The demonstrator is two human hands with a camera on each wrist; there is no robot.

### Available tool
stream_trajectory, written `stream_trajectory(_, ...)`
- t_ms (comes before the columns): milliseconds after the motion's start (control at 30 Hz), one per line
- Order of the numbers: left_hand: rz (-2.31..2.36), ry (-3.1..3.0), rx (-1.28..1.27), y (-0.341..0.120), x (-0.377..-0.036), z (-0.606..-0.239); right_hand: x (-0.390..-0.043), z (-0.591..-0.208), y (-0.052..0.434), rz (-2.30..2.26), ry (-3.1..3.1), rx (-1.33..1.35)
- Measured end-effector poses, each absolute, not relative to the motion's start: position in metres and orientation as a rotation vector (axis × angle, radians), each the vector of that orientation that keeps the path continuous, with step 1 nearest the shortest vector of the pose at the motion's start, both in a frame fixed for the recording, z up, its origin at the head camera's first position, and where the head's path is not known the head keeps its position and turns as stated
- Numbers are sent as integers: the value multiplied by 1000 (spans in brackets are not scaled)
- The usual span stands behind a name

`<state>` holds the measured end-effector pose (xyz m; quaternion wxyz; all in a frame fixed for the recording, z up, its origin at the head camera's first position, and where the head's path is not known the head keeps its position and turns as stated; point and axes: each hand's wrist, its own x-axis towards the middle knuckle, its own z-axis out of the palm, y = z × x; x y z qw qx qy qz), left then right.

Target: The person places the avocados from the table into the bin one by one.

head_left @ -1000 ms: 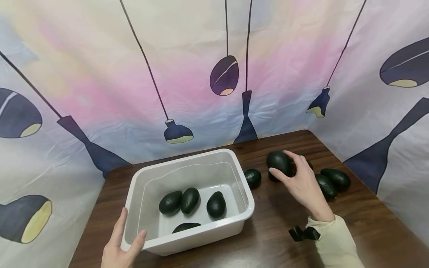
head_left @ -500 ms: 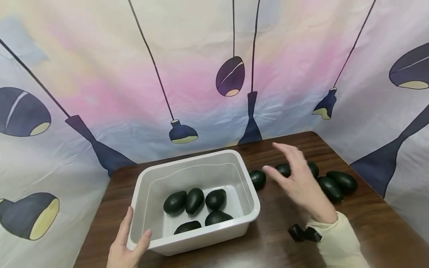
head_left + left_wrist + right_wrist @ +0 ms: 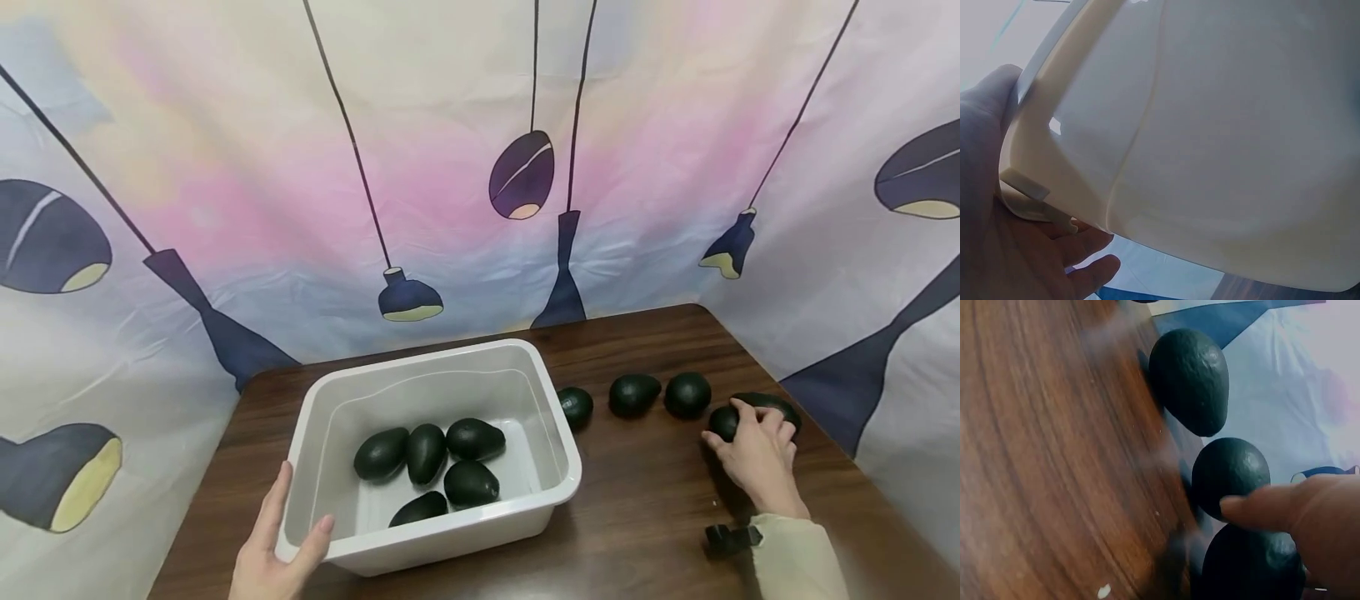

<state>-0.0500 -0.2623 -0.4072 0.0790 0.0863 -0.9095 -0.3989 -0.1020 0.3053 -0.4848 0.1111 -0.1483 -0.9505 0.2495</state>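
A white plastic tub [image 3: 420, 357] stands on the brown wooden table [image 3: 645, 500] with several dark green avocados [image 3: 471, 482] inside. My left hand [image 3: 281, 542] holds the tub's near left corner, thumb over the rim and fingers outside; the left wrist view shows the palm [image 3: 997, 237] against the tub wall [image 3: 1210, 125]. My right hand [image 3: 742, 433] grips an avocado [image 3: 722, 419] at the right of the table, fingers curled over it. In the right wrist view a finger [image 3: 1272, 506] lies across that avocado [image 3: 1250, 565].
Three more avocados [image 3: 576, 407] [image 3: 633, 393] [image 3: 687, 393] lie in a row right of the tub, and another [image 3: 772, 404] sits behind my right hand. A printed fabric backdrop [image 3: 480, 167] closes the table's far and side edges.
My right hand let go of the avocado it carried, which now lies in the tub. The hand then swung right and came down on another avocado. The left hand stayed put.
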Motion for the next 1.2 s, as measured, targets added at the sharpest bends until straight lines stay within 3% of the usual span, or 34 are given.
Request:
stream_trajectory(433, -1278, -2732, 285, -263, -47, -403, -101, -479, 296, 817, -2671, -438)
stream_trajectory(767, -1229, -2705, 141, -261, -48, -403, -101, -438, 265, 1037, -2603, -302)
stream_trajectory(967, -1217, -2648, 76, -260, -50, -403, -102, -384, 214, 1149, -2428, -47)
stream_trajectory(1200, -1238, -2712, 138, -262, -49, -404, -97, -331, 143, 1122, -2271, 562)
